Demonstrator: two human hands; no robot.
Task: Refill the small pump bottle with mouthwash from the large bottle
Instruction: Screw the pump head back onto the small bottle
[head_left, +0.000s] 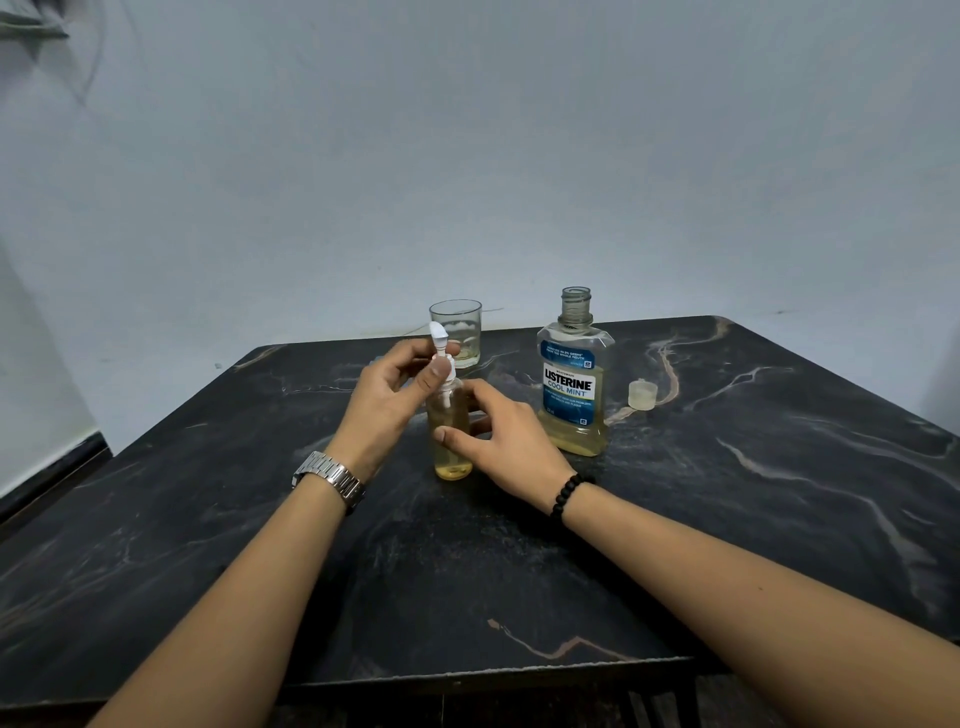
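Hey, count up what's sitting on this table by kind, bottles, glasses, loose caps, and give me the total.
Bottles: 2, the small pump bottle and the large bottle
Glasses: 1, the glass
Loose caps: 1, the cap
Total: 4

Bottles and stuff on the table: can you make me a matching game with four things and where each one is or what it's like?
Things:
1. small pump bottle
2. large bottle
3. cap
4. glass

States:
A. lying on the table, right of the large bottle
B. standing open, no cap on
C. standing behind the hands, nearly empty
D. held by both hands

Pairs: 1-D, 2-B, 3-A, 4-C. The left hand grips the pump top; the right hand steadies the body.
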